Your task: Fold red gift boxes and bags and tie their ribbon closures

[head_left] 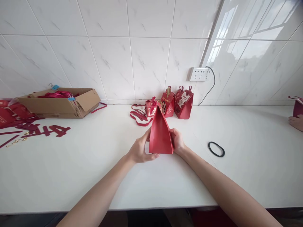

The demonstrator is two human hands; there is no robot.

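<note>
A red folded gift box (161, 137) with a pointed top is held over the white table, its plain triangular side turned toward me. My left hand (141, 147) grips its left side, thumb along the bottom edge. On the opposite side, my right hand (177, 140) is closed against the box, its fingers partly hidden behind it. Just beyond stand more red gift boxes: a small one with a ribbon bow (151, 108), a printed one with a gold loop (168, 102), and a pair with ribbon loops, the nearer box (184, 105) overlapping the other.
At the back left sits a cardboard box (59, 107) holding red ribbon. Red packets (16, 112) and cut ribbon pieces (56, 130) lie beside it. A black ring (216, 149) rests to the right. Another person's hand (296, 122) holds a red item at the far right.
</note>
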